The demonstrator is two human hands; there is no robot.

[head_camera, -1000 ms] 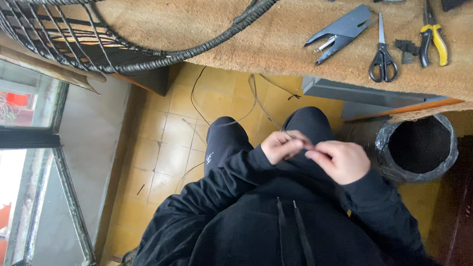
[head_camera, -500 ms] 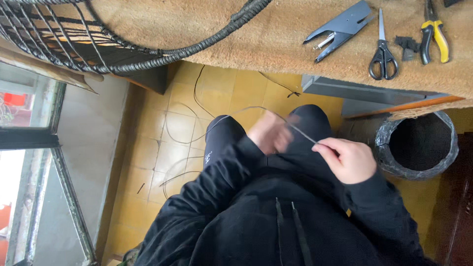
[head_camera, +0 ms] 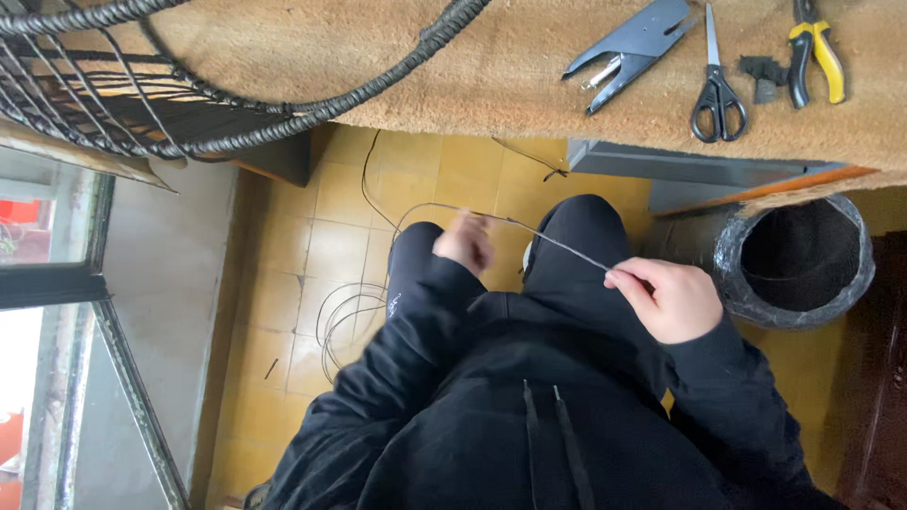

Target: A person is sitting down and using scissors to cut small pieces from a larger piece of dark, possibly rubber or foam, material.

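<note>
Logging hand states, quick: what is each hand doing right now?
Left hand: blurred, closed on the thin strand.
Right hand: closed, pinching the same strand.

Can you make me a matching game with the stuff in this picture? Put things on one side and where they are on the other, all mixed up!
Things:
1. scissors
2. thin strand
3. pliers with yellow handles
4. black-lined bin

Places:
A. stretched between the left hand and the right hand
B. at the far right of the bench top
C. on the floor beside the person's right knee
D. on the bench top, between the grey plier-like tool and the pliers

Pairs: 1-D, 2-A, 3-B, 4-C
</note>
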